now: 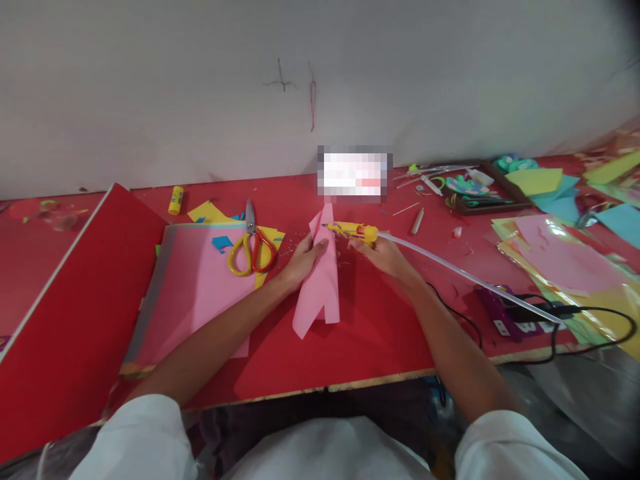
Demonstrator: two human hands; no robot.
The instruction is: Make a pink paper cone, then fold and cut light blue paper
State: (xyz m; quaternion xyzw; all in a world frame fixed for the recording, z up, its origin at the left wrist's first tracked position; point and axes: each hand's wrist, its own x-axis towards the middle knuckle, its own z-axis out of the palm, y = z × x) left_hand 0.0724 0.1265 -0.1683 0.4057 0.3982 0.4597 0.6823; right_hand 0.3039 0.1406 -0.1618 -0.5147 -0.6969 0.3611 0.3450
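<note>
My left hand [305, 260] is closed on a folded sheet of pink paper [325, 280], which stands tilted over the red tabletop. A yellow hot glue gun [355, 231] is gripped in my right hand [380, 255], its nozzle at the upper part of the pink paper. Whether the nozzle touches the paper I cannot tell. From the back of the gun a long clear glue stick [470, 278] runs out to the right. Left of my left hand lie scissors [251, 243] with one yellow and one red handle.
Pink sheets [200, 280] lie under the scissors, beside a raised red board [85, 313]. A yellow glue stick tube [176, 200] stands at the back left. To the right are a dark tray of supplies [520, 203], coloured papers [565, 253], and a purple box [493, 313] with black cables.
</note>
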